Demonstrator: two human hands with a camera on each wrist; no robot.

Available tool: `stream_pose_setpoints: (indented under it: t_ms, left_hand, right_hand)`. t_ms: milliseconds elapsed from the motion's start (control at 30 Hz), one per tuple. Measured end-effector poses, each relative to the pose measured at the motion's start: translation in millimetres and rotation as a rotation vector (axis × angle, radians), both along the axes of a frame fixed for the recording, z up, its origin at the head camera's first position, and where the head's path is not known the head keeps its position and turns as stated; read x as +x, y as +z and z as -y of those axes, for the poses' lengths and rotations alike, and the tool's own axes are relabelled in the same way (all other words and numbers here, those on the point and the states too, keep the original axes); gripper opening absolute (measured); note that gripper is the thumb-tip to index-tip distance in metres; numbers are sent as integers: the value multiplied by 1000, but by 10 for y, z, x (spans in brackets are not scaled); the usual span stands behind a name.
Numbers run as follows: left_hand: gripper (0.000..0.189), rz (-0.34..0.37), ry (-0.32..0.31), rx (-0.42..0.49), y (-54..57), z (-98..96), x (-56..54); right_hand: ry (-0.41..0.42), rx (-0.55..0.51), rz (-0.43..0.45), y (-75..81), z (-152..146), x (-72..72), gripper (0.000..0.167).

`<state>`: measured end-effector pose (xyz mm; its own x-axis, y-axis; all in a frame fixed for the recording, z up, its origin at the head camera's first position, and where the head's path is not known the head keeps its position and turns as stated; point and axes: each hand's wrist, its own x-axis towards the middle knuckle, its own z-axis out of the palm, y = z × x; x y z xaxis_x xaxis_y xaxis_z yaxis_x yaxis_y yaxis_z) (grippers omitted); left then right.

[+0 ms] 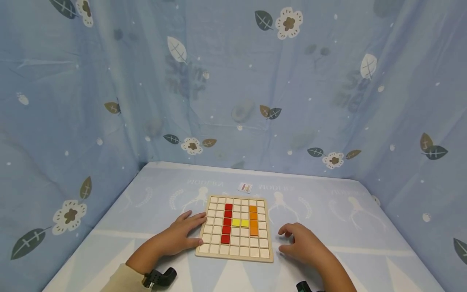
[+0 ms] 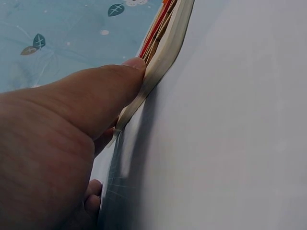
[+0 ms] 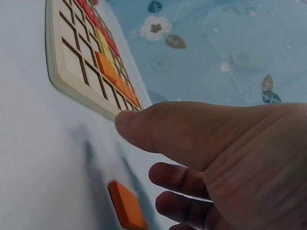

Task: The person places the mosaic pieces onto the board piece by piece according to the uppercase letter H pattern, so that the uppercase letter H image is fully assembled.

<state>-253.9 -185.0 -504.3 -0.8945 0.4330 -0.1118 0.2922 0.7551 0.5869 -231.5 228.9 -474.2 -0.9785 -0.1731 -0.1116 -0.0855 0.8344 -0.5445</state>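
Observation:
A square wooden grid board (image 1: 234,252) lies on the table with white cells. Several red tiles (image 1: 226,230) form a column on it, two yellow tiles (image 1: 240,222) sit side by side in the middle, and orange tiles (image 1: 253,227) make a shorter column at right. My left hand (image 1: 178,235) rests at the board's left edge, fingers extended and thumb touching the rim. To the right of the board, my right hand (image 1: 303,243) hovers with loosely bent fingers, apart from it. In the right wrist view a loose orange tile (image 3: 127,206) appears below those fingers, apart from the thumb; the head view hides it.
A small printed card (image 1: 245,187) lies behind the board. The table (image 1: 365,267) has a pale patterned cover, and a blue floral curtain (image 1: 233,81) encloses its back and sides.

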Motion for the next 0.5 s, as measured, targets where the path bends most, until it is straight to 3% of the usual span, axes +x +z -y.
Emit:
stream_pose_setpoints:
  t_ms: [500]
  left_hand:
    - [79, 2, -10, 16, 25, 16, 10]
  right_hand:
    - [-11, 15, 64, -63, -206, 177, 37]
